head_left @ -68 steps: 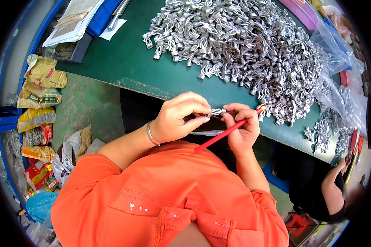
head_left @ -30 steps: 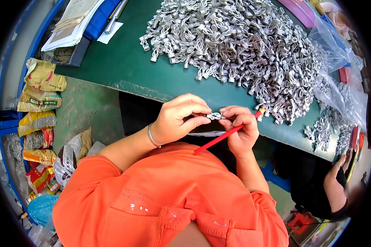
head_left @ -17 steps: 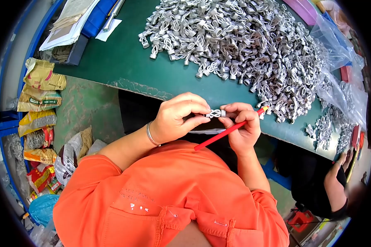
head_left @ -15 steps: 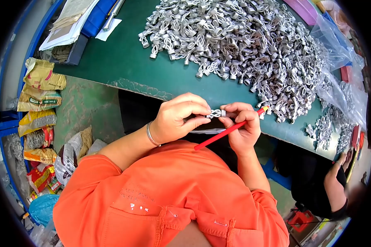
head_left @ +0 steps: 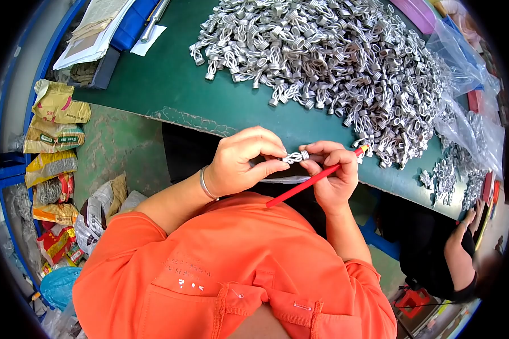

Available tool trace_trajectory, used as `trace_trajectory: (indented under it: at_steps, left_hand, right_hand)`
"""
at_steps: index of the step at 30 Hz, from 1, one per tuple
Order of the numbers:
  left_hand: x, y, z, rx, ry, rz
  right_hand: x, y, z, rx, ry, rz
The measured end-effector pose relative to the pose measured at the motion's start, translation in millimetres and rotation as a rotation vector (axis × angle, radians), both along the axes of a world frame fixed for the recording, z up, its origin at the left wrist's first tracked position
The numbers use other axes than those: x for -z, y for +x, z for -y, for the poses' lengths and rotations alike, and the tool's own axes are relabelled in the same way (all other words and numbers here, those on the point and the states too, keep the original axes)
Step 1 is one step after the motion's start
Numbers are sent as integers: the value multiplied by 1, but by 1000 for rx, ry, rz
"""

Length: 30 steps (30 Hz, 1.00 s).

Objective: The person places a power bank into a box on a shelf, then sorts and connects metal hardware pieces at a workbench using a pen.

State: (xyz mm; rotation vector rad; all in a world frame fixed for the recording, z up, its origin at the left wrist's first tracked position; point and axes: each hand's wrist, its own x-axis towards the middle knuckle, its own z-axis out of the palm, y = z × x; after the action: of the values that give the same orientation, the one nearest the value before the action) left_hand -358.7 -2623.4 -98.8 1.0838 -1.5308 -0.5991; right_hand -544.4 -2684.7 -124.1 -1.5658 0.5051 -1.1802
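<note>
Between my two hands is a small grey metal piece (head_left: 294, 157) with twisted loops and a ribbed collar. My left hand (head_left: 247, 160), with a bangle at its wrist, pinches the left end between thumb and fingers, which hide that end. At the collar on the other end, the thumb and fingertips of my right hand (head_left: 336, 169) are closed. A slim red stick-like tool (head_left: 301, 190) with a yellow tip also lies in my right hand, slanting down toward my orange shirt. Beyond my hands, a large heap of similar metal pieces (head_left: 322, 62) covers much of the green table (head_left: 169, 73).
Papers (head_left: 90, 37) and a blue bin (head_left: 131, 25) stand at the far left of the table. Clear plastic bags (head_left: 464, 73) and a smaller group of pieces (head_left: 444, 178) lie at right. Another person's arm (head_left: 461, 257) is at lower right. Sacks (head_left: 56, 135) line the left floor.
The metal piece has tilted slightly, its right end now higher than its left. My left hand has shifted a little to the left; my right hand is almost still.
</note>
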Motion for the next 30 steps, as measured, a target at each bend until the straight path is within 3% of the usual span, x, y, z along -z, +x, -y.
trace_trajectory:
  at_steps: [30]
  left_hand:
    - [-2, 1, 1, 40, -11, 58]
  right_hand:
    - [1, 0, 2, -4, 14, -2]
